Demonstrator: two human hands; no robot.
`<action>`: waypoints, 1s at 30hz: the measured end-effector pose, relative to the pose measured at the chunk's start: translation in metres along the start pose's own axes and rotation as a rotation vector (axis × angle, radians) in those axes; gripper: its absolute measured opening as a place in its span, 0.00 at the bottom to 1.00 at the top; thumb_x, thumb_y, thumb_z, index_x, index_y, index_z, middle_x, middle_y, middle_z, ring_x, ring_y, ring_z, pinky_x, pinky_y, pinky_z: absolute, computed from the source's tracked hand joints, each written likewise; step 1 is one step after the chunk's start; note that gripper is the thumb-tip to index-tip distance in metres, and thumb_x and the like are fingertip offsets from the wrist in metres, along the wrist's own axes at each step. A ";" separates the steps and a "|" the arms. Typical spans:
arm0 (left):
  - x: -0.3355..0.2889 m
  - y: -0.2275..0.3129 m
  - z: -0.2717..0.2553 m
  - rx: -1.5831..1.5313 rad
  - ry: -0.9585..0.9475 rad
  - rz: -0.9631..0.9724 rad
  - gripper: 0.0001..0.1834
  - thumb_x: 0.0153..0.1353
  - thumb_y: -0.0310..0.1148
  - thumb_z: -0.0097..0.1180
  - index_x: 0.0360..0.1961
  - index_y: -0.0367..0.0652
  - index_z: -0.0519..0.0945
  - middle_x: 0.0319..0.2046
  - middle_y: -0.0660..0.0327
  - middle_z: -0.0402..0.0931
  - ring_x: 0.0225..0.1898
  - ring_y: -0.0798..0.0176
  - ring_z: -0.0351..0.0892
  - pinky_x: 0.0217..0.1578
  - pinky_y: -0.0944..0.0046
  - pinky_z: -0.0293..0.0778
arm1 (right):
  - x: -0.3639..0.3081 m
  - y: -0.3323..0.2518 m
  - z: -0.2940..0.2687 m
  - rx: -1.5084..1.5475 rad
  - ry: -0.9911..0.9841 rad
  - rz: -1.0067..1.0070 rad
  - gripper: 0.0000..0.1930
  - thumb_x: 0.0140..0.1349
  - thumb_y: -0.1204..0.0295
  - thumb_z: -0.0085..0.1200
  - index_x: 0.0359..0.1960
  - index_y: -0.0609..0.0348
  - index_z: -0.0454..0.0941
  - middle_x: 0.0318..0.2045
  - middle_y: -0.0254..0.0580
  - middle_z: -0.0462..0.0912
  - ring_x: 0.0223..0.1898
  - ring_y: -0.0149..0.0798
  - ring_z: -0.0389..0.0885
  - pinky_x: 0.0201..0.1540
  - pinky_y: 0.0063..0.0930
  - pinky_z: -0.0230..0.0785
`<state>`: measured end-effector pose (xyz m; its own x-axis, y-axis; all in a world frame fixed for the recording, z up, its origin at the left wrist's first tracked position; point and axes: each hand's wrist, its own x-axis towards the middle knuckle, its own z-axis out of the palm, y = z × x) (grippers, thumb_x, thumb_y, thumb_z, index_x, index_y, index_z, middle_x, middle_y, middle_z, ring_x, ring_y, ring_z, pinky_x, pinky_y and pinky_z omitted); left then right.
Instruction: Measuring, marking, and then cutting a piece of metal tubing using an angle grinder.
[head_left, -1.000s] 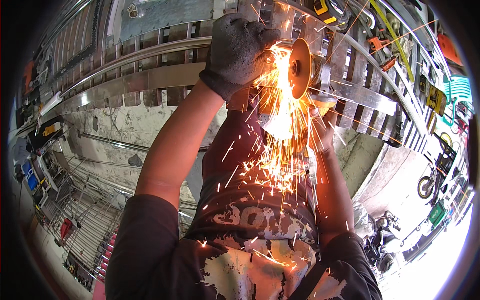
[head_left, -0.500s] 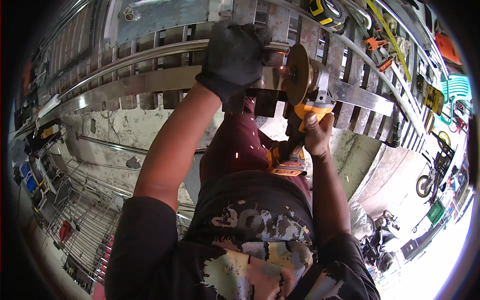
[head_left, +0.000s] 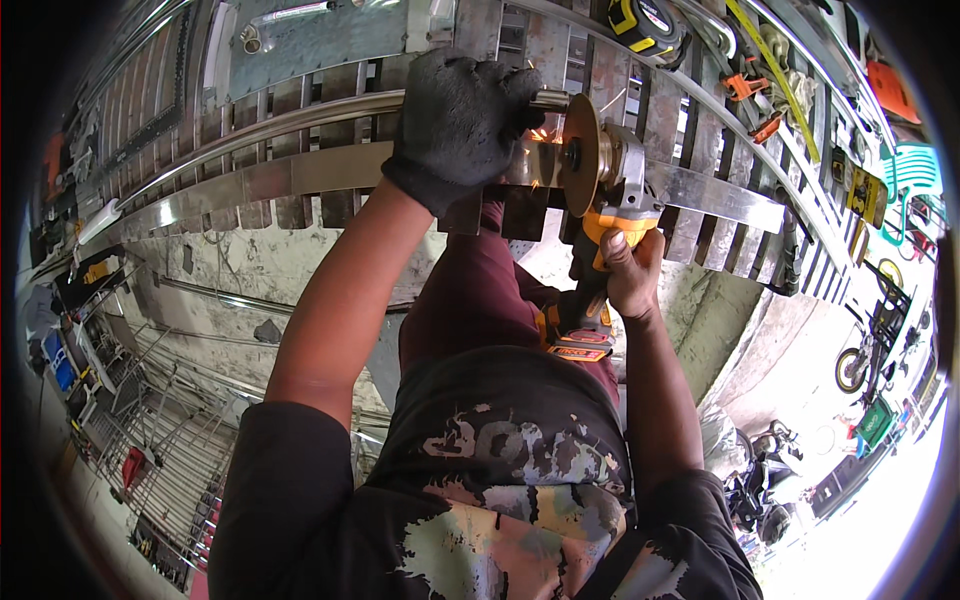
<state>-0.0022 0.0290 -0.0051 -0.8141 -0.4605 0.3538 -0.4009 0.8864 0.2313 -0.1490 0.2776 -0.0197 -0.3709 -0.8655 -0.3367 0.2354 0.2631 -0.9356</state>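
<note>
In a black glove, my left hand (head_left: 460,125) is closed around a thin shiny metal tube (head_left: 300,114), near the tube's right end. My bare right hand (head_left: 634,275) grips a yellow and grey cordless angle grinder (head_left: 625,185), its battery pack (head_left: 580,338) pointing toward my body. The grinder's brown disc (head_left: 583,155) stands upright at the tube's end, just right of the glove, and orange sparks fly there. Beneath the tube lies a flat polished metal strip (head_left: 320,168) along the slatted bench. The glove hides part of both.
A tape measure (head_left: 645,25) sits at the far side of the slatted metal bench (head_left: 660,115). Orange clamps (head_left: 743,87) and a yellow strip (head_left: 775,75) lie farther right. At the far left is a grey metal plate (head_left: 320,45). A wire rack (head_left: 170,480) stands lower left.
The grinder and its disc have shifted slightly left, and my left hand has also moved a little left. Sparks now spray more visibly around the tube's end.
</note>
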 end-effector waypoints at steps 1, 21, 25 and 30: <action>-0.001 -0.001 0.002 -0.015 0.008 -0.002 0.12 0.60 0.47 0.63 0.37 0.53 0.83 0.29 0.59 0.84 0.34 0.50 0.85 0.41 0.47 0.73 | 0.001 -0.003 0.001 0.013 -0.012 0.009 0.31 0.71 0.46 0.60 0.49 0.72 0.77 0.29 0.46 0.85 0.25 0.36 0.85 0.27 0.30 0.80; -0.004 -0.006 0.005 -0.021 -0.069 -0.011 0.18 0.58 0.49 0.65 0.47 0.56 0.84 0.35 0.59 0.85 0.37 0.49 0.84 0.48 0.45 0.74 | 0.003 0.000 0.000 0.004 -0.028 -0.015 0.32 0.72 0.46 0.60 0.50 0.72 0.77 0.27 0.47 0.85 0.24 0.37 0.86 0.26 0.31 0.80; -0.006 -0.006 0.005 -0.037 0.071 0.023 0.18 0.58 0.50 0.66 0.46 0.56 0.84 0.35 0.59 0.84 0.37 0.49 0.84 0.47 0.44 0.73 | -0.002 -0.005 0.003 0.113 -0.043 0.057 0.29 0.74 0.51 0.59 0.53 0.71 0.74 0.36 0.49 0.85 0.28 0.38 0.86 0.29 0.31 0.80; -0.003 -0.009 0.008 -0.074 0.177 0.070 0.19 0.56 0.53 0.67 0.41 0.54 0.82 0.33 0.60 0.83 0.37 0.49 0.83 0.45 0.44 0.73 | -0.001 0.005 0.001 0.024 0.029 0.000 0.25 0.75 0.56 0.58 0.57 0.68 0.71 0.45 0.46 0.83 0.39 0.35 0.85 0.41 0.29 0.78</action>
<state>0.0005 0.0229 -0.0158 -0.7500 -0.4045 0.5233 -0.3087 0.9138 0.2639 -0.1462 0.2795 -0.0240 -0.3969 -0.8526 -0.3399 0.2570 0.2523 -0.9329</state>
